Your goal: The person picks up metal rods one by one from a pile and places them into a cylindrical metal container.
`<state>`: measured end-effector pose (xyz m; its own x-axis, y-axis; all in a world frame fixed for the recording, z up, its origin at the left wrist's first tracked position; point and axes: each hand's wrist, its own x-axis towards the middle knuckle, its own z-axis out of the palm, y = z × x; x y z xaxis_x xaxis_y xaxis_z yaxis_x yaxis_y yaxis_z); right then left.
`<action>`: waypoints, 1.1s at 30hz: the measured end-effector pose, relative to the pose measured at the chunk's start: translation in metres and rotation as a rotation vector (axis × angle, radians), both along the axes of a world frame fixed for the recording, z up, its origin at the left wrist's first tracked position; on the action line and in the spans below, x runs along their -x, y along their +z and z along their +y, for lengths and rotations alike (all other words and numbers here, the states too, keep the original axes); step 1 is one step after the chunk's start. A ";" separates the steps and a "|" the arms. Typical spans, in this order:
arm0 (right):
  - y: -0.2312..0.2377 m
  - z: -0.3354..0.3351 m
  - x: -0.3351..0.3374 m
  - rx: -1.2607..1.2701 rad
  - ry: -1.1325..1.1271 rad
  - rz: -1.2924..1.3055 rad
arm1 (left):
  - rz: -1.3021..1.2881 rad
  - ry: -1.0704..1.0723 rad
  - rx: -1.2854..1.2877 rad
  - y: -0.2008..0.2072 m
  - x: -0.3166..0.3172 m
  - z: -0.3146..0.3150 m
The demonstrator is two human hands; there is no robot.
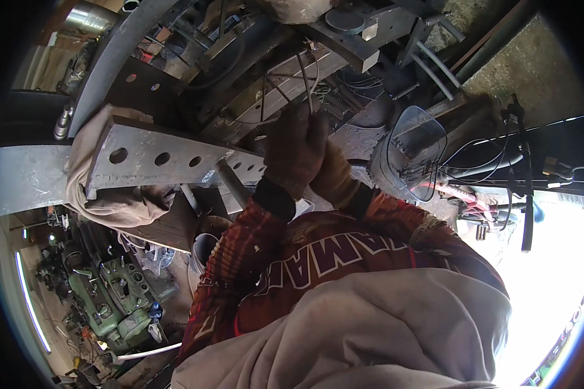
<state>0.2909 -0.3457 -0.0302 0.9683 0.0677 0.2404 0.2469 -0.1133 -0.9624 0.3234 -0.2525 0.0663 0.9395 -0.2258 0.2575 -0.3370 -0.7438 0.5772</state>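
Note:
My gloved left hand (293,146) is closed around the lower end of a thin metal rod (305,81), which points away from me. My right hand (334,176), in a tan glove, presses close against it from the right. Its fingers are hidden behind the left hand, so its grip does not show. Just beyond the hands lies a long steel beam (282,87), with a thin bent wire or rod (263,97) over it. Left of my wrist, a flat steel bar with round holes (198,170) runs outward.
A brown cloth (120,211) drapes round the bar's outer end. To the right stand a wire mesh basket (399,162) and black cables (480,155). Steel bars and plates (353,48) crowd the far side. At lower left is a green machine (107,295).

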 end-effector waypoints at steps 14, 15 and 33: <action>0.061 -0.080 -0.013 0.497 0.195 0.008 | -0.445 -0.240 -0.563 0.042 0.007 0.021; 0.061 -0.082 -0.015 0.316 0.161 0.180 | -0.526 -0.141 -0.466 0.041 0.006 0.011; -0.029 -0.102 -0.065 0.579 -0.037 -0.301 | 0.279 0.000 -0.507 -0.024 0.031 -0.046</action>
<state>0.3557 -0.4480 -0.0589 0.8683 0.2360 0.4362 0.4824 -0.6062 -0.6323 0.2921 -0.2985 0.0419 0.9563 -0.2566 -0.1404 -0.2234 -0.9505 0.2160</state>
